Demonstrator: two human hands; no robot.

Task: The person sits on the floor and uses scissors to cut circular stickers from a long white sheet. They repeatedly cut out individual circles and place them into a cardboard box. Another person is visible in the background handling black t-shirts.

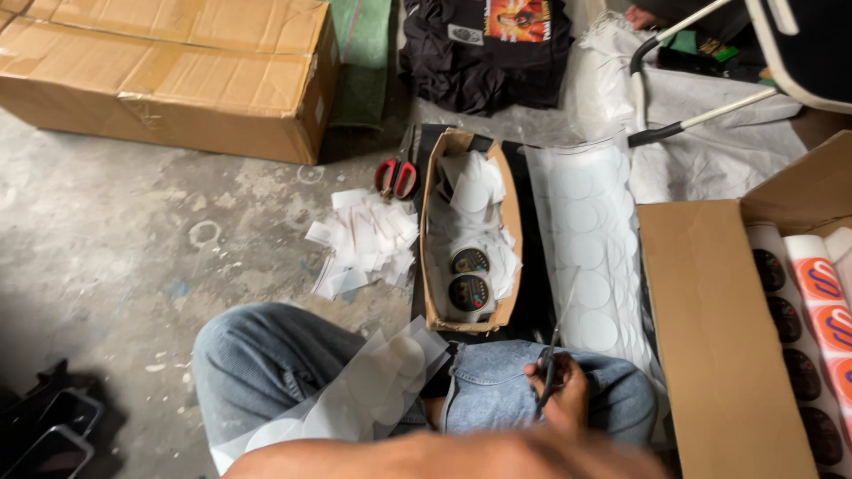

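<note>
The right hand (561, 390) is closed around thin metal scissors (550, 355), resting on a denim knee just below the narrow cardboard tray (511, 231). A glossy sheet (373, 381) of cut-out circles drapes the other knee, left of the tray. The left hand is hidden.

Taped cardboard box (169, 71), red-handled scissors (397, 177), heap of paper scraps (364, 239), black clothing (484, 53), phones (53, 430)

The floor (115, 231) is rough, stained concrete, and the boxes (169, 75) on it are matt brown cardboard. Beside the narrow box (510, 222), the scissors (397, 177) have glossy red plastic handles; the sheet (355, 390) over the blue denim jeans (257, 355) looks thin, smooth and translucent.
</note>
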